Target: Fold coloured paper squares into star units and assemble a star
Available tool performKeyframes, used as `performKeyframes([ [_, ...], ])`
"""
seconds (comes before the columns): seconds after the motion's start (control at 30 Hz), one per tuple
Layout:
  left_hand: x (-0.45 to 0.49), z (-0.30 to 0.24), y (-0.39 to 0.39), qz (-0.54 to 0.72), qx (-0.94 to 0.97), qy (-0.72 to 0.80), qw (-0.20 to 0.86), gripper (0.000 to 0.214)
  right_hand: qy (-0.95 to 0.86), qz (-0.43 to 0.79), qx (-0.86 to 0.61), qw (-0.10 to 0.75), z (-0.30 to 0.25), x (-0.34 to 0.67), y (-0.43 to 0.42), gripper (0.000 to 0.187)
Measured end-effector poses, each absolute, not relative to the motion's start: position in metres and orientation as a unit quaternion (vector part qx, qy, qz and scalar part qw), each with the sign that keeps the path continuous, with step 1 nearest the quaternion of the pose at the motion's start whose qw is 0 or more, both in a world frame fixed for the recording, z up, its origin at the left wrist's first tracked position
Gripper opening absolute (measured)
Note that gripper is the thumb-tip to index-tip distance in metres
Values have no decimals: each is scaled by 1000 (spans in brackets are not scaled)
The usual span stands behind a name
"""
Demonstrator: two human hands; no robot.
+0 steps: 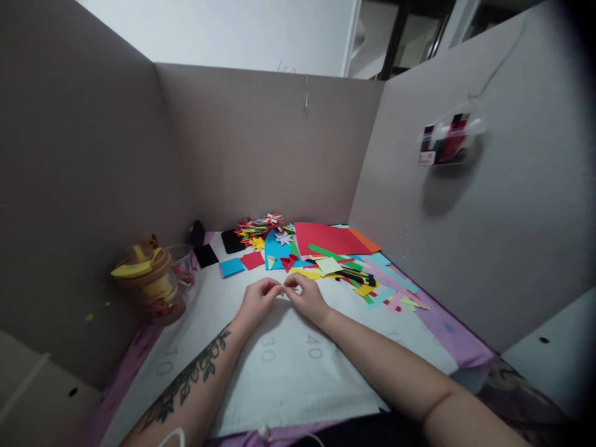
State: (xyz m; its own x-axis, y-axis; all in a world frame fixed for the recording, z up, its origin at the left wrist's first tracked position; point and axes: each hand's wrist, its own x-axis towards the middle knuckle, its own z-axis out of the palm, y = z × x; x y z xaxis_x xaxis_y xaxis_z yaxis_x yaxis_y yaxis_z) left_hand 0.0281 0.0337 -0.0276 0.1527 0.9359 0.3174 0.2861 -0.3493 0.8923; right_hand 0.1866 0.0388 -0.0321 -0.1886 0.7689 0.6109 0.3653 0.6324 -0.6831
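Observation:
My left hand [259, 299] and my right hand [306, 297] meet over the middle of the white mat [288, 385]. Both pinch a small pale yellow-green piece of paper [282, 292] between thumbs and fingertips; the fingers hide most of it. Just beyond them lie a small folded pale piece [271, 262] and red folded pieces [288, 262]. Close to my right hand are a pale green paper square [328, 266] and a black and yellow utility knife [358, 275] on loose paper strips.
At the back sit a pile of folded paper stars [263, 230], a black phone [233, 241] and red paper sheets [330, 239]. Blue [231, 267] and red squares [252, 260] lie left of centre. A brown-lidded cup [158, 282] stands left. Grey partitions [274, 143] surround the table; a plastic container [449, 139] hangs right.

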Motion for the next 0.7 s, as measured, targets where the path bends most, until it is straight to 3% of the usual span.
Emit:
performKeyframes([
  [0.47,37,-25,30,442,699,470,308,16,-743,242,-366,506,-33,184,37,4],
  [0.63,37,-28,32,460,691,454,322,6,-708,284,-384,519,-33,184,40,5],
  [0.7,37,-31,35,468,685,444,339,11,-699,294,-389,523,-32,184,41,6],
])
